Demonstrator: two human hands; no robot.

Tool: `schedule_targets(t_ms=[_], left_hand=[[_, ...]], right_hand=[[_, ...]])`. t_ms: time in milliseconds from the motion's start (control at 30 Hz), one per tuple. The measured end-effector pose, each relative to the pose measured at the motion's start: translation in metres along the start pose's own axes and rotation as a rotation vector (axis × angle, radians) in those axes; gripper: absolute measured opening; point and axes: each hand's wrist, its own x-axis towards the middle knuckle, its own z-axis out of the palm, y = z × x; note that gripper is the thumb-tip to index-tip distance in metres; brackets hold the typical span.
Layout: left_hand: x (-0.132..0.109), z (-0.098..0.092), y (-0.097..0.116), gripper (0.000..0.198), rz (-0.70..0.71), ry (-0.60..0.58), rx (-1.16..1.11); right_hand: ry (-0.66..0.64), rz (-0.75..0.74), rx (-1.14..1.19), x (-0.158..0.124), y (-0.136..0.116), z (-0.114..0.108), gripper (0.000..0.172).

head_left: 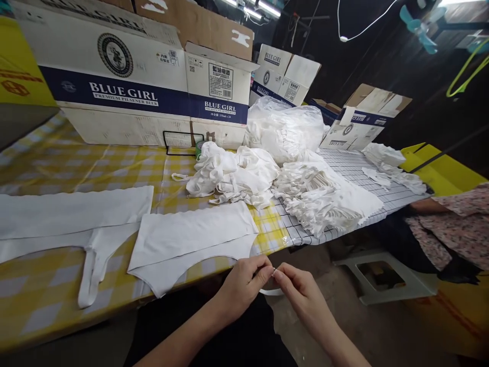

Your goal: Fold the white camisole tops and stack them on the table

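My left hand [244, 284] and my right hand [300, 293] meet just below the table's front edge, fingertips pinched together on a thin white strap [272, 291] that loops beneath them. A flat white garment piece [191, 239] lies on the yellow checked tablecloth [76, 168] right above my hands. A second, longer white piece [72, 219] lies to its left. Farther back sits a heap of crumpled white garments [229, 176], with a stack of folded white pieces [324, 199] to its right.
Blue Girl beer cartons [126, 86] line the back of the table. A clear bag of white fabric [284, 127] stands behind the heaps. Another person's floral sleeve [454, 224] reaches in at the right. A white plastic stool [385, 278] stands on the floor.
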Motion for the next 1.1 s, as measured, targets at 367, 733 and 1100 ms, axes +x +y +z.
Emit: schedule_targets(t_ms=[367,733,1100], left_hand=[[-0.005,-0.009,-0.043,0.034,-0.328,-0.090,-0.489],[0.012,-0.073,-0.073,0.018,0.029,0.318,0.723],[0.032,-0.090,-0.088,0.018,0.147,0.165,0.928]], right_hand=[[0.020,-0.549,-0.694,0.015,0.020,0.025,0.017],[0.127,-0.346,-0.409,0.069,0.028,0.044,0.019],[0.029,-0.176,-0.184,0.121,0.029,0.066,0.023]])
